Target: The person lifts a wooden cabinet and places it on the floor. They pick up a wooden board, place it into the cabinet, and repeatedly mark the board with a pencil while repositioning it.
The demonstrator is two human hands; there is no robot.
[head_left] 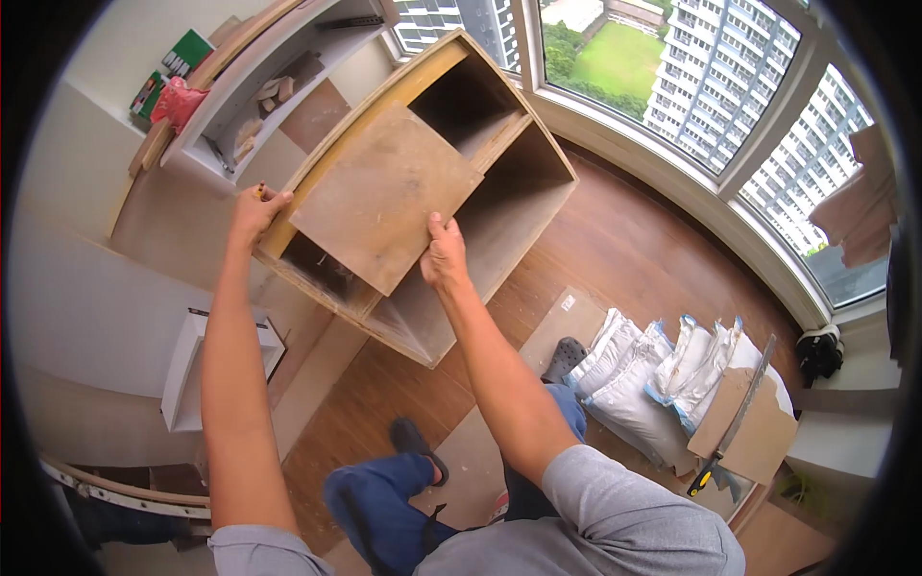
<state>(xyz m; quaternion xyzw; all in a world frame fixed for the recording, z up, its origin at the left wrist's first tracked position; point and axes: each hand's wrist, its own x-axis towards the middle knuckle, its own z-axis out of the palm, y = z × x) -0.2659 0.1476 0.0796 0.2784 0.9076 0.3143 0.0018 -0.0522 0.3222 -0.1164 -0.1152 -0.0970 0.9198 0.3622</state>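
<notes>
A wooden cabinet box point(504, 216) with open compartments stands tilted in view before me. Across its front lies a flat plywood panel point(384, 197), covering part of the openings. My right hand point(444, 254) grips the panel's lower right edge, thumb on top and fingers mostly hidden behind it. At the cabinet's left edge, my left hand point(254, 213) is closed with the thumb pointing toward the box. A small orange-yellow thing, looking like a pencil point(260, 191), pokes out of its fingers.
An open white drawer point(216, 125) with wood scraps is at upper left, near a red plastic bag point(178, 101). White sacks point(639, 384) lie at right, beside a handsaw point(735, 413) on cardboard. A white box frame point(187, 370) is at left. Windows point(663, 77) line the far side.
</notes>
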